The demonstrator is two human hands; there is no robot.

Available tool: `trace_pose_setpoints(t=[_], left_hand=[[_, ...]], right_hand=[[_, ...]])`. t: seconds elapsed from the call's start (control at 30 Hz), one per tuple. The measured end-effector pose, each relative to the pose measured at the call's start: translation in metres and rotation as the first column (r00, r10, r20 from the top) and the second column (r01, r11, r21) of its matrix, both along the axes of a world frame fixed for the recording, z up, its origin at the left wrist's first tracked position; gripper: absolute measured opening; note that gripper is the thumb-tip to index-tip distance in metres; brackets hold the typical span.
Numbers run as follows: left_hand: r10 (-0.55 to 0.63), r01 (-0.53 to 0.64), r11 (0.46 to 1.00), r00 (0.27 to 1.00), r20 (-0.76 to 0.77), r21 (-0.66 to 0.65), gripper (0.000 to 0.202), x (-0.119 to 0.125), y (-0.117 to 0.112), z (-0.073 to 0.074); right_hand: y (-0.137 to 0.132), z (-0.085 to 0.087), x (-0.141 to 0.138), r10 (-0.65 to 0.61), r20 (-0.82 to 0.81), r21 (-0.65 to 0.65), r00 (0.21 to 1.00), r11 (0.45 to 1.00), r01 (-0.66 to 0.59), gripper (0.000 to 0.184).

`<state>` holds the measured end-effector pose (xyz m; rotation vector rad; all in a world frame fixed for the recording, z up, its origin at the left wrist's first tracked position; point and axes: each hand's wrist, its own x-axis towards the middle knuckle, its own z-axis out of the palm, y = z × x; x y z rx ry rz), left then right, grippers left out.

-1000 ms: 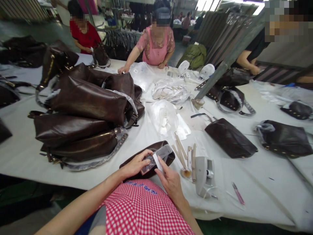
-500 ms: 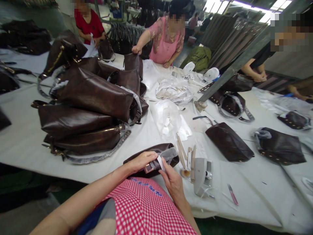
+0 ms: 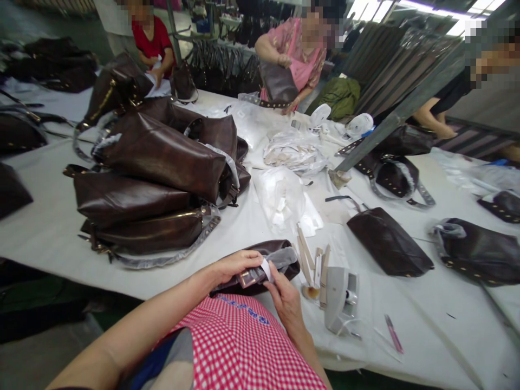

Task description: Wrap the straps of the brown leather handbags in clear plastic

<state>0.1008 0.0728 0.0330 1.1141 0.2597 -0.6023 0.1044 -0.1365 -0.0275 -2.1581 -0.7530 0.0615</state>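
Note:
Right in front of me a dark brown leather handbag (image 3: 278, 247) lies at the table edge against my checked apron. Its strap (image 3: 284, 257), wrapped in clear plastic, crosses the top, with a metal buckle showing near my left hand. My left hand (image 3: 239, 264) is closed at the strap, fingertips beside a small white strip (image 3: 266, 266). Between the thumb and fingers of my right hand (image 3: 286, 292) that white strip is pinched. The undersides of the left fingers are hidden.
Stacked brown handbags (image 3: 158, 157) stand to the left. A tape dispenser (image 3: 339, 303), cardboard strips (image 3: 312, 260) and pink tweezers (image 3: 393, 333) lie on the right. A metal post (image 3: 402, 103) slants up beyond. Co-workers stand across the table, one in a pink apron (image 3: 303, 70).
The co-worker in pink has lifted a brown bag off the table and moved it rightward. My view has shifted slightly left; my hands keep nearly the same pose on the strap and strip.

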Motion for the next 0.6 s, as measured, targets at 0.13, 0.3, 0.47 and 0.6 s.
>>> trace_pose_setpoints(t=[0.13,0.3,0.47,0.6], left_hand=[[-0.018,0.016,0.999,0.999,-0.043,-0.044,0.039,0.0027,0.0028,0.0009],[-0.022,0.019,0.999,0.998,-0.059,-0.050,0.042,0.0048,0.0026,0.0024],[-0.013,0.011,0.999,0.998,-0.058,-0.034,0.041,0.0050,0.0009,0.0021],[-0.020,0.017,0.999,0.997,-0.077,-0.043,0.040,0.0055,0.0008,0.0021]], right_hand=[[0.0015,-0.0016,0.0028,0.011,-0.004,0.023,1.000,1.000,-0.010,0.044],[0.0020,-0.0022,0.0049,0.010,0.005,0.017,1.000,1.000,-0.010,0.045],[0.0012,-0.0051,0.0044,0.000,-0.006,0.015,1.000,1.000,0.000,0.044],[0.0018,-0.0062,0.0051,-0.012,-0.045,0.030,0.999,0.999,0.013,0.044]])
